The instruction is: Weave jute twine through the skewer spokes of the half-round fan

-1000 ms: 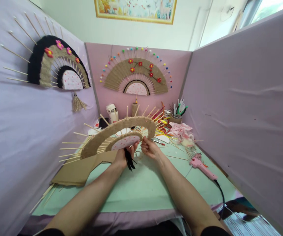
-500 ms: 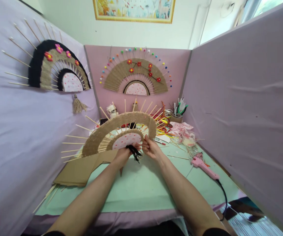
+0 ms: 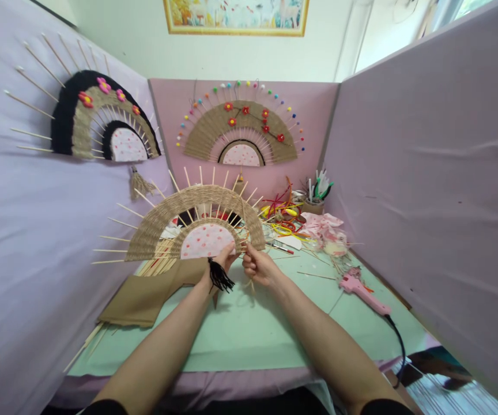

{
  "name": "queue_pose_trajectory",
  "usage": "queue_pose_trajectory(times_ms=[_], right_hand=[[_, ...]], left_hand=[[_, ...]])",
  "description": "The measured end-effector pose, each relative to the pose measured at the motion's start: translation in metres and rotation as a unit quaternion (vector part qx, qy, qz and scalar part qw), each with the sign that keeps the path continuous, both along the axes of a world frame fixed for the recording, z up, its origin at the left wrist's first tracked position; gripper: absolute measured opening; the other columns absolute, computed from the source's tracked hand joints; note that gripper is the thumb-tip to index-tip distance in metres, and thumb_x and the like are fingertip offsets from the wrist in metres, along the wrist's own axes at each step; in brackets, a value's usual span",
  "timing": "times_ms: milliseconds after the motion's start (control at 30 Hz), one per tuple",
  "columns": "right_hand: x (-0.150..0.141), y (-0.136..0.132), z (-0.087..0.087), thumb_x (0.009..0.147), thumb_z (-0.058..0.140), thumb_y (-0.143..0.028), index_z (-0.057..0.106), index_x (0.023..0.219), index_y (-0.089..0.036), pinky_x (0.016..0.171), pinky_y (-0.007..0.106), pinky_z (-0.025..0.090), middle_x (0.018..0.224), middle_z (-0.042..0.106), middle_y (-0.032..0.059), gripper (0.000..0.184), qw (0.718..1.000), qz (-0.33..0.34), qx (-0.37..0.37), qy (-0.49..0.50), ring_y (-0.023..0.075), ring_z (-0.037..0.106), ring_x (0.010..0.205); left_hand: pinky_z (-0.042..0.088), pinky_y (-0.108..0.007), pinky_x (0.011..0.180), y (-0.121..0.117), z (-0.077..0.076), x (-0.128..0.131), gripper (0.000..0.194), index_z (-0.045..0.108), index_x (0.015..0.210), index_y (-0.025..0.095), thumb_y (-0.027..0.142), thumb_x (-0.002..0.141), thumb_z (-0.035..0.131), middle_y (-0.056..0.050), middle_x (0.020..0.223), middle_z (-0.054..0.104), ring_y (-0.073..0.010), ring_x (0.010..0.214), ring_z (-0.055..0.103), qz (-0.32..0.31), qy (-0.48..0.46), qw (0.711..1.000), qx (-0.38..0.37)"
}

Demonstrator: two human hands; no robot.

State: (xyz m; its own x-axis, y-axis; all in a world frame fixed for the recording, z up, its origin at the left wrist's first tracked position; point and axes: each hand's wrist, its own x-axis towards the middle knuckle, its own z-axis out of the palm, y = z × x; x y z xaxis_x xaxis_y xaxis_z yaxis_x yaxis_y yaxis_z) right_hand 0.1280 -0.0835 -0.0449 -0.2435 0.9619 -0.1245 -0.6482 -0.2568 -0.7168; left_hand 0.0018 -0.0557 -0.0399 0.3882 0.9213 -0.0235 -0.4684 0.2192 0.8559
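A half-round fan of woven twine (image 3: 192,199) on thin wooden sticks stands tilted up over the table, with a dotted pink half-disc (image 3: 206,241) at its centre. My left hand (image 3: 222,262) is closed on the fan's lower edge by the half-disc, its fingers partly hidden behind. A black tassel (image 3: 221,278) hangs at that hand. At the fan's lower right end my right hand (image 3: 261,266) pinches a strand of twine, whose loose tail (image 3: 249,286) dangles below the fingers.
Folded brown cardboard (image 3: 134,301) lies at left over some sticks. A pink glue gun (image 3: 363,293) with a black cord rests at right. Behind it are pink dotted cloth (image 3: 321,225), coloured pipe cleaners (image 3: 286,210) and a tool pot (image 3: 313,206). Finished fans (image 3: 201,135) hang on the partitions.
The fan has swung to face me more squarely and shifted left, with its weave showing more clearly. My left hand moved slightly left with it. A strand tail now shows below my right hand.
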Motion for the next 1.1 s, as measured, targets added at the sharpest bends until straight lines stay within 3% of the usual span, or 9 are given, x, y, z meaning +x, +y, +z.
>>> queue_pose_trajectory(times_ms=[100, 300, 533, 633, 733, 833, 967, 1067, 1100], right_hand=[[0.008, -0.004, 0.002, 0.074, 0.059, -0.055, 0.051, 0.081, -0.017, 0.034, 0.015, 0.01, 0.046, 0.042, -0.0086, 0.039, 0.987, -0.013, 0.009, -0.159, 0.0021, 0.018, 0.035], [0.036, -0.001, 0.007, 0.075, 0.048, -0.061, 0.058, 0.072, -0.016, 0.037, 0.019, 0.018, 0.043, 0.039, -0.0065, 0.046, 0.901, -0.091, 0.102, -0.411, 0.0054, 0.025, 0.036], [0.1, 0.012, 0.004, 0.062, 0.063, -0.049, 0.059, 0.06, -0.016, 0.051, 0.025, 0.032, 0.053, 0.053, -0.0004, 0.034, 0.759, -0.33, 0.12, -0.548, 0.0131, 0.045, 0.053], [0.129, 0.012, 0.005, 0.064, 0.06, -0.048, 0.06, 0.063, -0.015, 0.057, 0.028, 0.037, 0.06, 0.059, 0.0031, 0.033, 0.707, -0.472, 0.074, -0.522, 0.0162, 0.05, 0.059], [0.154, 0.009, 0.009, 0.073, 0.049, -0.05, 0.058, 0.077, -0.015, 0.056, 0.028, 0.039, 0.064, 0.057, 0.0031, 0.036, 0.662, -0.638, 0.035, -0.393, 0.0153, 0.048, 0.059], [0.168, 0.007, 0.012, 0.08, 0.038, -0.048, 0.052, 0.096, -0.016, 0.048, 0.027, 0.036, 0.064, 0.053, 0.0004, 0.039, 0.664, -0.69, -0.002, -0.289, 0.0138, 0.044, 0.05], [0.16, 0.008, 0.006, 0.076, 0.047, -0.048, 0.055, 0.091, -0.016, 0.052, 0.028, 0.039, 0.069, 0.058, 0.003, 0.037, 0.687, -0.612, 0.051, -0.389, 0.0153, 0.051, 0.057], [0.14, 0.007, -0.001, 0.062, 0.066, -0.043, 0.061, 0.087, -0.016, 0.06, 0.032, 0.044, 0.07, 0.062, 0.0047, 0.036, 0.757, -0.343, 0.108, -0.546, 0.019, 0.057, 0.064], [0.133, 0.006, -0.003, 0.057, 0.071, -0.039, 0.063, 0.091, -0.017, 0.065, 0.034, 0.046, 0.076, 0.064, 0.0062, 0.042, 0.762, -0.255, 0.119, -0.583, 0.0213, 0.059, 0.07]], left_hand=[[0.049, -0.036, 0.084, 0.008, 0.006, -0.01, 0.046, 0.062, 0.103, 0.012, 0.033, 0.063, 0.072, -0.009, 0.094, 0.069, -0.025, 0.096, 0.062, 0.076, -0.046, 0.994, 0.058], [0.052, -0.037, 0.076, 0.019, 0.008, -0.037, 0.028, 0.066, 0.093, 0.014, 0.025, 0.067, 0.068, -0.009, 0.089, 0.07, -0.024, 0.084, 0.066, 0.12, -0.046, 0.987, 0.092], [0.053, -0.035, 0.073, 0.017, 0.009, -0.041, 0.023, 0.065, 0.086, 0.013, 0.026, 0.067, 0.068, -0.008, 0.088, 0.07, -0.0213, 0.078, 0.065, 0.106, -0.017, 0.988, 0.108], [0.052, -0.032, 0.069, 0.018, 0.008, -0.041, 0.021, 0.065, 0.084, 0.014, 0.026, 0.067, 0.068, -0.006, 0.083, 0.069, -0.0191, 0.072, 0.065, 0.111, -0.011, 0.988, 0.109], [0.05, -0.026, 0.06, 0.018, 0.007, -0.041, 0.016, 0.065, 0.08, 0.014, 0.023, 0.067, 0.069, -0.003, 0.075, 0.068, -0.0151, 0.064, 0.062, 0.14, -0.02, 0.984, 0.107], [0.047, -0.022, 0.052, 0.016, 0.009, -0.04, 0.016, 0.065, 0.078, 0.014, 0.021, 0.065, 0.07, -0.003, 0.073, 0.066, -0.0122, 0.061, 0.059, 0.15, -0.029, 0.984, 0.087], [0.044, -0.019, 0.049, 0.015, 0.011, -0.04, 0.019, 0.063, 0.079, 0.013, 0.02, 0.064, 0.071, -0.001, 0.07, 0.063, -0.0102, 0.06, 0.058, 0.151, -0.04, 0.985, 0.071], [0.043, -0.018, 0.048, 0.016, 0.011, -0.042, 0.019, 0.061, 0.079, 0.012, 0.019, 0.064, 0.071, 0.0, 0.069, 0.061, -0.0092, 0.06, 0.057, 0.138, -0.049, 0.987, 0.064], [0.043, -0.018, 0.048, 0.016, 0.011, -0.042, 0.019, 0.061, 0.079, 0.012, 0.019, 0.064, 0.071, 0.0, 0.069, 0.061, -0.0089, 0.059, 0.057, 0.131, -0.052, 0.988, 0.06]])
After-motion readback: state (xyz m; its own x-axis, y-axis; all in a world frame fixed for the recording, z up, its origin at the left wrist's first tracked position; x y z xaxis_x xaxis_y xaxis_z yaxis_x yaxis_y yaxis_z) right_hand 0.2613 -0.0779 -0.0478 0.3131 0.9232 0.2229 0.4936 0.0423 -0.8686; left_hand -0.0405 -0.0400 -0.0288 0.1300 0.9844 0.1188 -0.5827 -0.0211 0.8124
